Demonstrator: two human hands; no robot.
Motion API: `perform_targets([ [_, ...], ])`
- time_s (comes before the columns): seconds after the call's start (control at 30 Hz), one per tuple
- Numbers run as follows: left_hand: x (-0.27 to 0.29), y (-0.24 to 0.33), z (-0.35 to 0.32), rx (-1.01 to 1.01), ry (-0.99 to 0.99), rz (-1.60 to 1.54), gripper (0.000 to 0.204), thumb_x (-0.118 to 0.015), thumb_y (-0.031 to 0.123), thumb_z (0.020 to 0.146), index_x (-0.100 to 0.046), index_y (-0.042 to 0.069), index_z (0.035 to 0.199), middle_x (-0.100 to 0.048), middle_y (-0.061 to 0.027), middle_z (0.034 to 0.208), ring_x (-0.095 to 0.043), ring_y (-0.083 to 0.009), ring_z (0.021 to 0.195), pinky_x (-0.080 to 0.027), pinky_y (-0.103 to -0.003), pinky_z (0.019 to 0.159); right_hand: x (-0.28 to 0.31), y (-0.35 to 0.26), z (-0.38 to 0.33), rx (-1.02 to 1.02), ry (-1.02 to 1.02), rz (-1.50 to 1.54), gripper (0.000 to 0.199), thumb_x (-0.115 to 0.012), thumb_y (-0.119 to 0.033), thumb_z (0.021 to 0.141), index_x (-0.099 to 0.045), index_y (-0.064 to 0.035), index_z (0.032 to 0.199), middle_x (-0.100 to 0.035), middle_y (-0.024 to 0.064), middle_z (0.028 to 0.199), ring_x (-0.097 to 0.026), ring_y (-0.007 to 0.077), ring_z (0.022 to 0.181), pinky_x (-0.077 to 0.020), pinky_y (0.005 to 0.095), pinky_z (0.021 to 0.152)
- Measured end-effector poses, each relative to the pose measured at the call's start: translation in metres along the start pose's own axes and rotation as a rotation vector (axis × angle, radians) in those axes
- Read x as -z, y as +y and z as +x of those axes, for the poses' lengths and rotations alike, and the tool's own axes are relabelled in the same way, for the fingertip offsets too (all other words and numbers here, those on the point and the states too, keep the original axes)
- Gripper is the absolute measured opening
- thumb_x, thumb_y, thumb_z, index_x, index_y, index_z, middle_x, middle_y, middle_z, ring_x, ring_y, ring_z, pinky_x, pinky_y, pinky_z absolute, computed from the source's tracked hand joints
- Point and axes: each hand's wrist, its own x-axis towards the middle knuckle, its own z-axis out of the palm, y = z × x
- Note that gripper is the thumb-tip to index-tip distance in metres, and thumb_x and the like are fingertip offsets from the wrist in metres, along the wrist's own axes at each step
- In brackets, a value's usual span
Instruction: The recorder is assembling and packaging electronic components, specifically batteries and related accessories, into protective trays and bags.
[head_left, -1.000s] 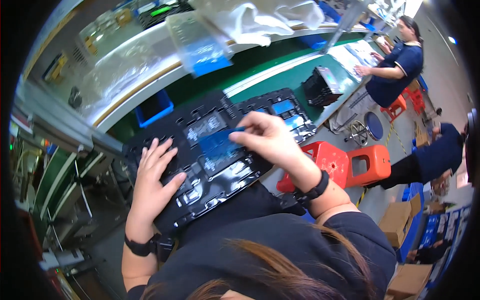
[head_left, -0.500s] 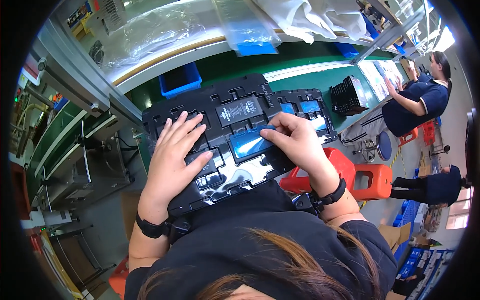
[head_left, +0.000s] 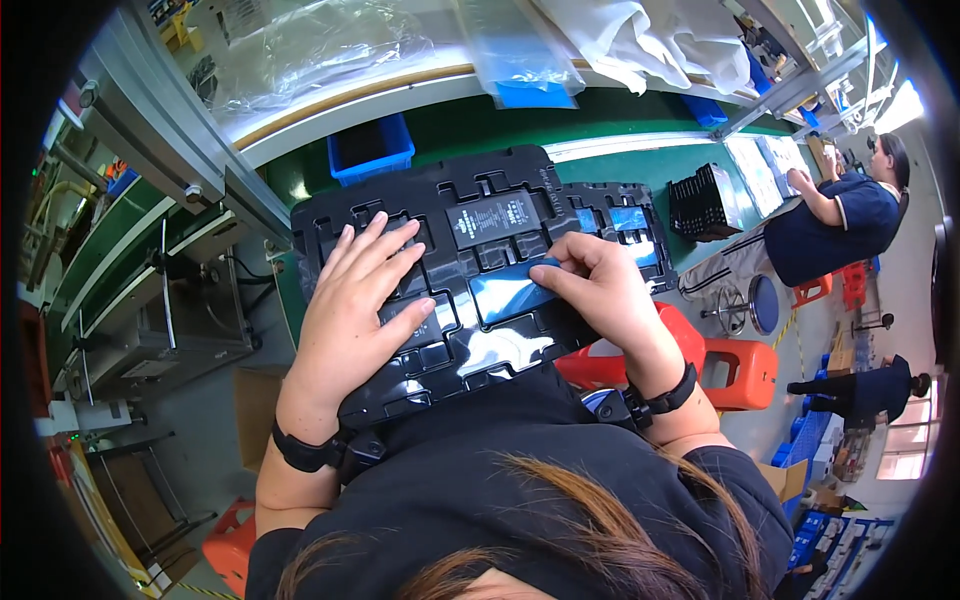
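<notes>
- Black moulded tray (head_left: 470, 260) is shown lying flat before the person, resting partly on the lap and against the edge of the green workbench (head_left: 600, 140); its recesses are seen to hold flat dark parts.
- Left hand (head_left: 355, 300) is laid on the tray's left half, fingers spread and released, nothing being grasped.
- Right hand (head_left: 600, 295) is curled at the tray's middle; a glossy blue film piece (head_left: 505, 292) is pinched between thumb and fingertips.
- Handling is judged thus: the tray is taken to be light, thin and somewhat flexible, best gripped at its rims; the film is judged limp, slippery and easily creased, best held by an edge.
- Surroundings are noted: a second tray (head_left: 615, 225) lies just beside; a blue bin (head_left: 370, 150) and clear plastic bags (head_left: 320, 50) are seen behind; orange stools (head_left: 740, 370) and seated co-workers (head_left: 840, 215) occupy the right.
</notes>
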Motion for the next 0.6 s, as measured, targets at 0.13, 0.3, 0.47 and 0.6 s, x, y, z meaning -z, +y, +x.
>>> perform_targets([
  [0.13, -0.0001, -0.0002, -0.0002, 0.003, -0.002, 0.000, 0.043, -0.065, 0.021, 0.076, -0.058, 0.003, 0.114, -0.050, -0.0105, 0.129, -0.036, -0.0289, 0.129, -0.020, -0.044, 0.109, -0.0004, -0.0007, -0.0004, -0.004, -0.002, -0.020, 0.017, -0.069, -0.014, 0.077, -0.059, 0.0001, 0.077, -0.045, -0.0048, 0.059, -0.039, 0.0033, 0.056, -0.0311, 0.0214, 0.048],
  [0.3, 0.0006, 0.0010, 0.0027, 0.007, -0.009, -0.003, 0.042, -0.066, 0.020, 0.075, -0.058, 0.002, 0.113, -0.050, -0.0105, 0.129, -0.036, -0.0294, 0.129, -0.020, -0.044, 0.108, -0.0012, -0.0020, -0.0003, 0.040, 0.029, -0.050, 0.018, -0.069, -0.014, 0.076, -0.059, 0.0010, 0.076, -0.046, -0.0030, 0.058, -0.040, 0.0040, 0.055, -0.0337, 0.0223, 0.048],
  [0.47, 0.0020, 0.0049, 0.0047, -0.015, -0.014, 0.010, 0.042, -0.066, 0.017, 0.073, -0.058, 0.002, 0.112, -0.051, -0.0101, 0.128, -0.036, -0.0297, 0.129, -0.020, -0.044, 0.108, -0.0088, -0.0024, 0.0006, 0.267, 0.138, -0.301, 0.020, -0.068, -0.021, 0.073, -0.060, -0.0035, 0.080, -0.058, 0.0123, 0.064, -0.059, 0.0292, 0.060, -0.0446, 0.0363, 0.054],
  [0.6, 0.0023, 0.0080, 0.0067, -0.010, -0.007, -0.016, 0.042, -0.067, 0.015, 0.072, -0.059, 0.002, 0.111, -0.052, -0.0107, 0.126, -0.039, -0.0302, 0.127, -0.022, -0.045, 0.108, -0.0080, -0.0039, -0.0001, 0.235, 0.069, -0.399, 0.026, -0.065, -0.020, 0.075, -0.054, -0.0013, 0.091, -0.061, 0.0174, 0.075, -0.060, 0.0363, 0.073, -0.0469, 0.0426, 0.064],
])
